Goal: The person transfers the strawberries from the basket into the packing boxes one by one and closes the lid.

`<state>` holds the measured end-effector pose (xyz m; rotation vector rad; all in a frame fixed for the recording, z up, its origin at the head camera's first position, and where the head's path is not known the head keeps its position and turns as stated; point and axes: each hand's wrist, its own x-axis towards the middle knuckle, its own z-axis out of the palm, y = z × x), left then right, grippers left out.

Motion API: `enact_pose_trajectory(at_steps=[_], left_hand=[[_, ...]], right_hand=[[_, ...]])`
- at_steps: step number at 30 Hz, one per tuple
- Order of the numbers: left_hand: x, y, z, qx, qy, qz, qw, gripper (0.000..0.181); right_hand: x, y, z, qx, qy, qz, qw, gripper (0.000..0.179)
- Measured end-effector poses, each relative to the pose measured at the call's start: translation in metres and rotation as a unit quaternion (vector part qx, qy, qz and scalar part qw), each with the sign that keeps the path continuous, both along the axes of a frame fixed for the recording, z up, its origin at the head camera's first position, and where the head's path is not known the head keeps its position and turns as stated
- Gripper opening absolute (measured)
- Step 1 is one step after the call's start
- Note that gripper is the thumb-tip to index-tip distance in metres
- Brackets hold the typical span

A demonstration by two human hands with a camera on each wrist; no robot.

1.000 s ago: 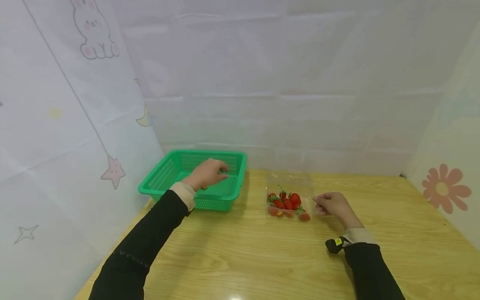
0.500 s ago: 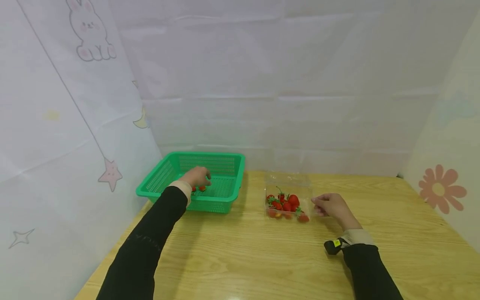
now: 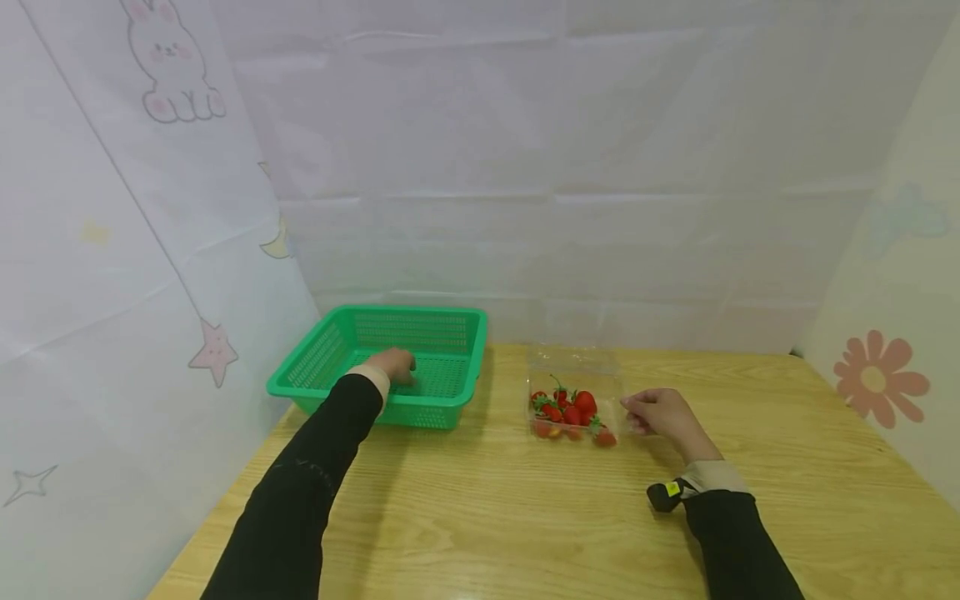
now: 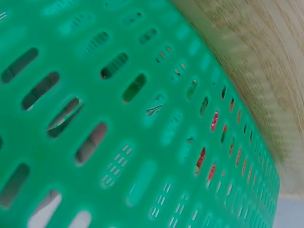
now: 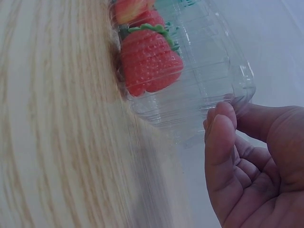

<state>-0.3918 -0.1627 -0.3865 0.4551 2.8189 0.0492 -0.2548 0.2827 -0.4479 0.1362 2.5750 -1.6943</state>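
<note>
My left hand [image 3: 395, 365] reaches down inside the green plastic basket [image 3: 480, 354], its fingertips mostly hidden from the head view. I cannot tell whether it holds anything. Red strawberries [image 4: 200, 160] show through slots in the basket wall [image 4: 142, 183] in the left wrist view. On the right, my right hand [image 3: 663, 414] pinches the side rim of a clear plastic box [image 5: 209, 80] between thumb and fingers. Several strawberries [image 3: 572, 415] with green leaves lie in that box, one large strawberry [image 5: 149, 61] near its corner.
Both containers stand toward the back of a wooden table [image 3: 480, 517], the basket left of the box. A white printed sheet [image 3: 465, 167] hangs behind them and along both sides. The box's clear lid [image 3: 573, 358] stands raised at the back.
My left hand has moved left and lower into the basket. Strawberries seen under it half a second ago are now covered. My right hand keeps its hold on the box.
</note>
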Motion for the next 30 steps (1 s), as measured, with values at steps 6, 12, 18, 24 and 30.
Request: enact_pose_trajectory(at_steps=[6, 12, 18, 24, 30], left_hand=[[-0.003, -0.003, -0.004, 0.009, -0.024, 0.011, 0.9996, 0.049], [-0.004, -0.005, -0.006, 0.020, -0.049, 0.017, 0.9985, 0.047], [0.004, -0.006, -0.002, 0.027, -0.063, 0.027, 0.9973, 0.042], [0.014, -0.005, 0.001, 0.011, -0.054, 0.015, 0.9984, 0.035], [0.008, -0.006, 0.000, 0.021, -0.028, -0.001, 0.9994, 0.033]], right_hand=[[0.000, 0.000, -0.001, 0.003, 0.000, -0.003, 1.0000, 0.042], [-0.001, 0.000, -0.002, 0.006, 0.002, -0.004, 1.0000, 0.040], [-0.002, 0.000, -0.001, 0.008, 0.004, 0.000, 1.0000, 0.041], [-0.002, 0.000, -0.001, 0.008, -0.001, -0.003, 1.0000, 0.041], [-0.003, -0.001, -0.001, 0.011, 0.003, -0.001, 0.9999, 0.041]])
